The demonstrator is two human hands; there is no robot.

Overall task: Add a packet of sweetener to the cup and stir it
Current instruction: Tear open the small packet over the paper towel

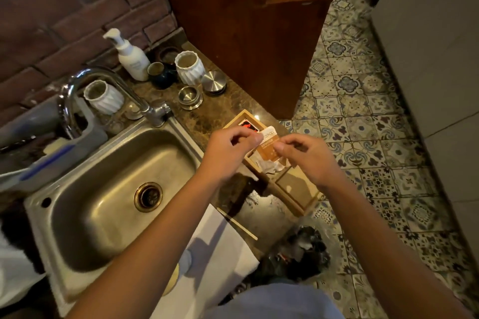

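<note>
While above the wooden organizer [298,189] | left hand [228,153] and right hand [308,158] each grip-pinch sweetener packet [270,149]

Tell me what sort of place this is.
Probably a home kitchen or small coffee corner: a stainless steel sink with a chrome tap, a soap pump bottle on the stone counter, and patterned floor tiles.

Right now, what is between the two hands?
In the head view, the orange-and-white sweetener packet sits between the left hand and right hand; both pinch its top edge, above the wooden box.
</note>
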